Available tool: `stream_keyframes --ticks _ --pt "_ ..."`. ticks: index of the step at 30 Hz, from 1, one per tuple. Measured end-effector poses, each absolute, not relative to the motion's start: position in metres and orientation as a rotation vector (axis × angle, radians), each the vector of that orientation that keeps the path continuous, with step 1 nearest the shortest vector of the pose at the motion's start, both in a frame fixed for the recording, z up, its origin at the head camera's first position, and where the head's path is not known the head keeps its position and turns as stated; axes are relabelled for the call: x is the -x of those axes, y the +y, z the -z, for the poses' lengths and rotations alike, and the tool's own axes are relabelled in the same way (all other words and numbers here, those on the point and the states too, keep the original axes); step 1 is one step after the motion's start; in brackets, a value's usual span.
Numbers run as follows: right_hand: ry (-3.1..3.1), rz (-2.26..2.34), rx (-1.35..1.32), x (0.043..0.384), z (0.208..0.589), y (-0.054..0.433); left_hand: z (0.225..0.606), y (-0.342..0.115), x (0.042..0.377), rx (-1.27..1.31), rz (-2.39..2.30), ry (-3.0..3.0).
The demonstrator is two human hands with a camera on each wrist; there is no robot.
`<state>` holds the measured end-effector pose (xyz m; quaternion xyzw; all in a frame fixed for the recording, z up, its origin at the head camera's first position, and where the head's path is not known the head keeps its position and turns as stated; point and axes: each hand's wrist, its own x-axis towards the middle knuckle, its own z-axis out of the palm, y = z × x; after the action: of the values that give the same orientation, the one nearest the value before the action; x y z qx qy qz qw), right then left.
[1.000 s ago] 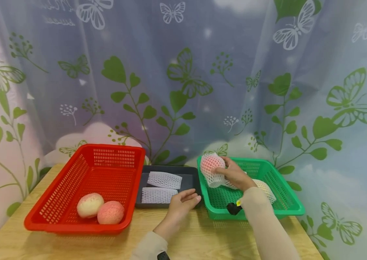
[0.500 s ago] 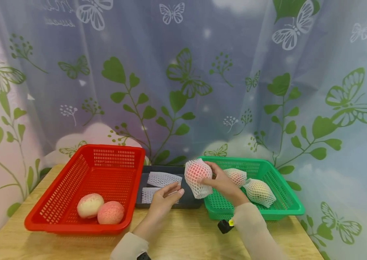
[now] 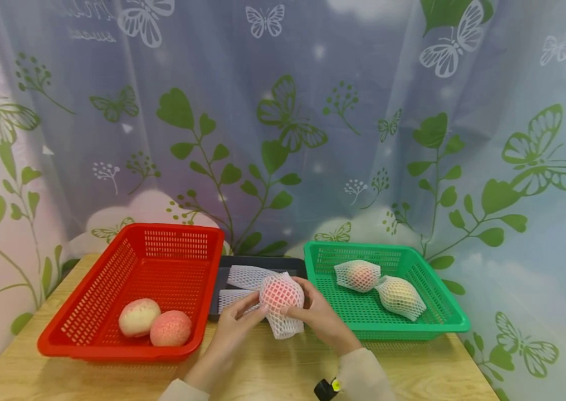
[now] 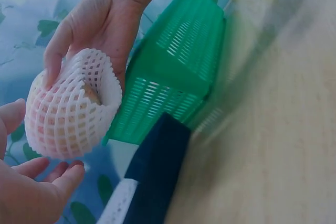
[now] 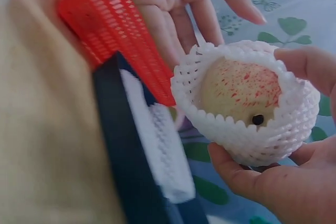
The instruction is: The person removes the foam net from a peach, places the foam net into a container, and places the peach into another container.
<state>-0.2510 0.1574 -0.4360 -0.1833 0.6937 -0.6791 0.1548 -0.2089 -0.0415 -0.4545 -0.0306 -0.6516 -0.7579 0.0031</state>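
My right hand (image 3: 320, 317) holds a pink peach (image 3: 281, 295) in a white foam net sleeve, fingers and thumb around its side. The right wrist view shows the sleeve's open end, with pale, red-speckled skin and a small dark spot inside. My left hand (image 3: 235, 328) is beside the peach, its fingers loosely bent with their tips close to the net. In the left wrist view, the left fingers (image 4: 58, 179) lie just below the netted peach. Behind the hands, a dark tray (image 3: 293, 266) bears two flat foam net sleeves (image 3: 250, 277), partly hidden.
To the left stands a red basket (image 3: 127, 352) with a cream peach (image 3: 139, 317) and a pink peach (image 3: 171, 328), both bare. A green basket (image 3: 443, 323) at right contains two netted peaches (image 3: 400, 298). All stand on a wooden table (image 3: 263, 373) before a patterned curtain.
My right hand has carried the netted peach left out of the green basket and down to the front of the tray. My left hand has shifted left, and the two hands have come together.
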Motion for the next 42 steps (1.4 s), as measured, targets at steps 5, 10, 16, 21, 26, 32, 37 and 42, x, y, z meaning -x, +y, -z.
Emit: stream_keyframes --ticks 5,10,16,21,26,32,37,42 --pt "1.976 1.956 0.492 0.243 0.456 0.147 0.47 -0.047 0.202 0.065 2.37 -2.079" --pt "1.929 1.959 0.457 0.237 0.475 0.138 0.484 -0.054 0.196 -0.015 2.325 -2.165" --pt "1.959 1.911 0.412 0.232 0.494 0.132 0.501 -0.063 0.192 -0.017 2.261 -2.264" --pt "2.068 1.869 0.424 0.231 0.504 0.129 0.511 -0.067 0.192 0.008 2.263 -2.279" --pt "2.135 1.842 0.359 0.231 0.509 0.124 0.517 -0.067 0.198 -0.04 2.235 -2.306" --pt "2.185 1.847 0.268 0.234 0.515 0.121 0.518 -0.066 0.206 -0.107 2.223 -2.306" --pt "2.204 1.861 0.225 0.232 0.517 0.12 0.519 -0.065 0.207 -0.14 2.218 -2.301" --pt "2.198 1.856 0.218 0.23 0.514 0.121 0.518 -0.064 0.207 -0.136 2.227 -2.294"
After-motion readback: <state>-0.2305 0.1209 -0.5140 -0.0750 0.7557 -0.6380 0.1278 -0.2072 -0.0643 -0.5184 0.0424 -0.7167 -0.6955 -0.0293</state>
